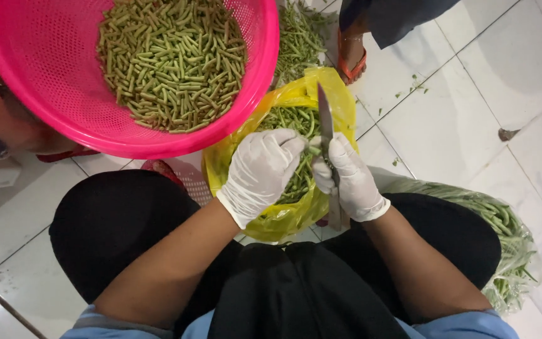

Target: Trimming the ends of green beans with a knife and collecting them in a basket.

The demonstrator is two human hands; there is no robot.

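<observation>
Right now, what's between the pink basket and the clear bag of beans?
In the head view, the yellow bag of cut beans, with both gloved hands, left and right, and the knife over it.

Sitting open between the knees, just under the gloved hands: a crumpled yellow plastic bag [340, 100] holding cut green beans. Lying on the white floor tiles by the right knee: a clear plastic bag [509, 245], long and bulging, stuffed with whole green beans.
</observation>
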